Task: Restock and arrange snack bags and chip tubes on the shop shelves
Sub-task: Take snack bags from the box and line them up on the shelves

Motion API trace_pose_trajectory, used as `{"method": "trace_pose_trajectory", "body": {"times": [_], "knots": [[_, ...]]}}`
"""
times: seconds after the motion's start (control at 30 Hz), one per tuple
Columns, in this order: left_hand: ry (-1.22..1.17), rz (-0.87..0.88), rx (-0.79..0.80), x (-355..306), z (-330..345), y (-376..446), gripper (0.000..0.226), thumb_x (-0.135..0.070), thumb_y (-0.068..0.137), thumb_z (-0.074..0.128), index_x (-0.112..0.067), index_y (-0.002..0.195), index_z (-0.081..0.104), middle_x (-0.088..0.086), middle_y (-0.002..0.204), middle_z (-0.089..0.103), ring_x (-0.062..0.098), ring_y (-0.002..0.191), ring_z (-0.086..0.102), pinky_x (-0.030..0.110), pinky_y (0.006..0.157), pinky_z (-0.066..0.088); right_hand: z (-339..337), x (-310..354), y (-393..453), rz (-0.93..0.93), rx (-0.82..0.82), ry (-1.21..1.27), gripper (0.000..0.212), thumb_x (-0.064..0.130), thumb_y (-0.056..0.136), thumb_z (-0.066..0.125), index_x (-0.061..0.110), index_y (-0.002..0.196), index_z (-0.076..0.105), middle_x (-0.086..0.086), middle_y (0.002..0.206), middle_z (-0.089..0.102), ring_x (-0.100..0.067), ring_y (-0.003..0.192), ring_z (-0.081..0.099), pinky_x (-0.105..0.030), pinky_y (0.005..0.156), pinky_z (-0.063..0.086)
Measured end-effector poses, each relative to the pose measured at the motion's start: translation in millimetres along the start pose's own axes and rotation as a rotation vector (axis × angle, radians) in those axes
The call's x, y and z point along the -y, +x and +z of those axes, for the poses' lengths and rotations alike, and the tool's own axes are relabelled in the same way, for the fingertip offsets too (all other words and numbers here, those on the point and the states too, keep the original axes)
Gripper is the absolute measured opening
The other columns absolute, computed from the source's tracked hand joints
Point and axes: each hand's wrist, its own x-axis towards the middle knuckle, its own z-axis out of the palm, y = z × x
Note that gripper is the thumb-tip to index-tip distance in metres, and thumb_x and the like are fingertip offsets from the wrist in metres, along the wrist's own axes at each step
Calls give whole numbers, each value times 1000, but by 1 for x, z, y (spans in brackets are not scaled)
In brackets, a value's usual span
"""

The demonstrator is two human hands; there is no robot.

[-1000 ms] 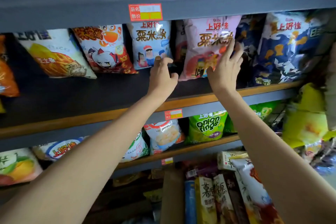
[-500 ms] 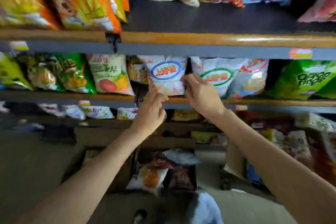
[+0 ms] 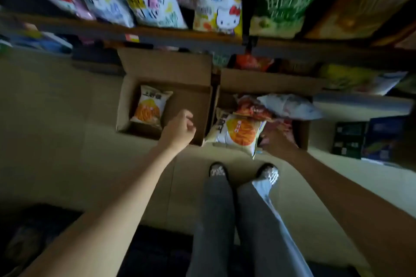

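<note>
A white snack bag with an orange disc (image 3: 236, 134) lies over the near rim of the right-hand carton (image 3: 301, 136), and the right hand (image 3: 275, 140) sits at its right edge, fingers tucked behind the bag; whether that grip has closed on the bag cannot be told. Beyond this hand, deeper in the carton, a red bag (image 3: 253, 108) and a pale bag (image 3: 290, 105) are piled. The left hand (image 3: 179, 129) hovers loosely curled and holds nothing, above the near wall of the left carton (image 3: 126, 105), where a single orange-print bag (image 3: 150, 105) lies just beyond it.

Judging by this, restocking is partway: the shelves (image 3: 157, 33) above already carry rows of bags, yet stock is left in both cartons. No chip tubes are discernible.

Room is fair: bare floor (image 3: 56, 141) spreads left of the left hand, while the carton walls, the person's feet (image 3: 243, 171) and the shelf edge overhead hem the lift path.
</note>
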Motion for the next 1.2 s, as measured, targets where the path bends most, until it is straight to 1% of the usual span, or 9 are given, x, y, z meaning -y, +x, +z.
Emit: {"method": "trace_pose_trajectory", "body": {"times": [0.23,0.3,0.43,0.57,0.7,0.83,1.0,1.1,1.2], "knots": [[37,45,78,40,118,66,30,-10,91,48,-3,121,49,9,103,64,25,99,60,26,78,38,110,-32,106,221,84,220,113,23,77,76,16,149,-11,-24,149,21,-43,129,36,-43,99,41],[44,72,22,50,142,68,29,-8,91,49,-2,120,50,11,105,66,28,100,60,24,74,35,133,-31,122,366,21,418,100,11,84,66,14,149,-10,-15,135,40,-33,116,48,-35,85,48],[40,76,13,54,149,65,29,-10,89,51,-3,117,50,13,105,66,30,100,60,31,79,40,136,-18,116,390,-158,367,39,8,93,46,4,131,41,-25,125,53,-37,114,54,-42,91,45],[50,-36,-49,36,102,46,31,-16,88,46,-4,116,51,17,107,65,34,103,60,40,88,45,39,19,46,139,-276,72,27,9,95,43,3,116,59,-19,119,60,-34,111,57,-35,86,46],[-8,-212,61,-23,12,10,48,-27,90,55,-10,132,38,15,133,48,33,119,49,40,98,42,-99,72,-51,-152,-52,-2,33,7,91,50,5,58,56,3,37,56,-2,37,54,-14,47,43],[-471,-438,156,-98,-100,-32,65,-54,91,46,-16,142,30,13,145,33,34,122,44,42,89,44,-223,119,-179,-337,-80,-91,39,12,89,59,13,51,54,5,38,50,-10,38,44,-18,46,38],[-497,-338,236,-155,-224,-83,63,-60,92,31,-2,97,56,12,81,63,15,53,58,26,61,41,-319,159,-349,-525,-286,-193,30,21,90,60,4,65,61,0,49,52,-5,39,40,-9,44,34],[-691,-243,284,-184,-274,-110,45,-43,97,34,-13,66,44,-1,41,49,5,27,38,13,42,38,-342,162,-425,-582,-363,-229,30,20,90,60,4,64,61,-2,50,51,-2,35,41,-7,42,33],[-754,-86,232,-209,-309,-121,35,-25,98,38,-15,65,40,-4,37,42,3,24,33,9,35,32,-348,147,-466,-592,-354,-271,26,23,87,64,12,63,66,3,46,53,-5,41,46,-13,46,39]]}}
